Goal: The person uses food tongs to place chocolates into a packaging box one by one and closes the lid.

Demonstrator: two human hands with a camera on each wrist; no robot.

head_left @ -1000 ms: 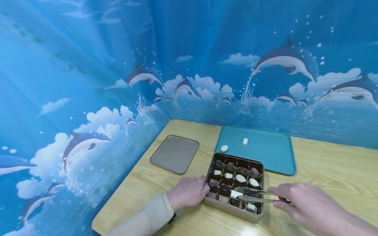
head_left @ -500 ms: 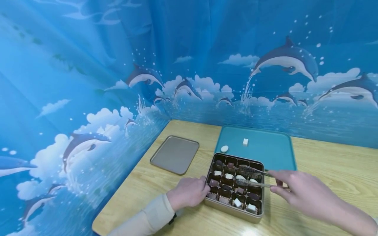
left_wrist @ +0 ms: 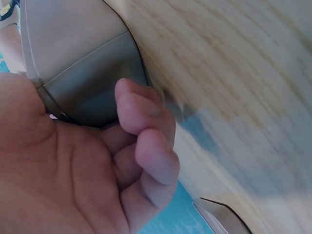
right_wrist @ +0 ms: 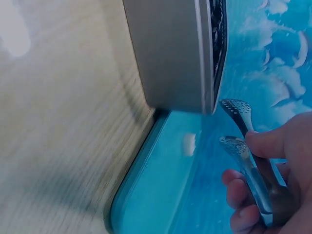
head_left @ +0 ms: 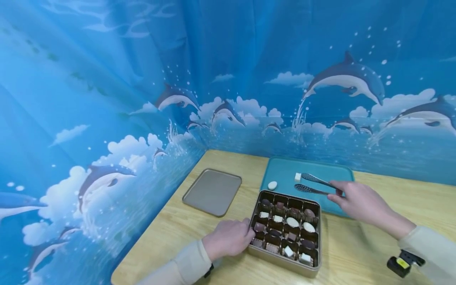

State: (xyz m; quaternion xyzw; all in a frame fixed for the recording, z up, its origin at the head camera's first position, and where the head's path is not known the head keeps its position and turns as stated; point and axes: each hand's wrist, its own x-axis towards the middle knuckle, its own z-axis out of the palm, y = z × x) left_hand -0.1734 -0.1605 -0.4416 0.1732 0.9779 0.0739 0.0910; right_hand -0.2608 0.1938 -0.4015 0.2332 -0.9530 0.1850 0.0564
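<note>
A metal tin of chocolates [head_left: 276, 255] stands in front of me, its compartments holding dark and white pieces. My left hand [head_left: 229, 237] holds it at the left rim; the left wrist view shows curled fingers [left_wrist: 146, 112] against the tin's side wall [left_wrist: 92, 83]. My right hand [head_left: 360, 202] grips metal tongs [head_left: 313, 190] with perforated tips spread apart. Those tips hover over the teal tray [head_left: 335, 169], near a white square chocolate [head_left: 297, 176], with nothing between them. A white oval chocolate [head_left: 272, 185] lies on the tray's left part.
A flat brown metal lid [head_left: 213, 192] lies on the wooden table [head_left: 171, 233], left of the tin. The tray sits directly behind the tin, close to a blue dolphin-printed curtain [head_left: 228, 71] that rises along the back and left.
The tongs have let go of a white square chocolate in a front compartment. My right hand has moved them back over the tray, spread apart. The left hand stays at the tin.
</note>
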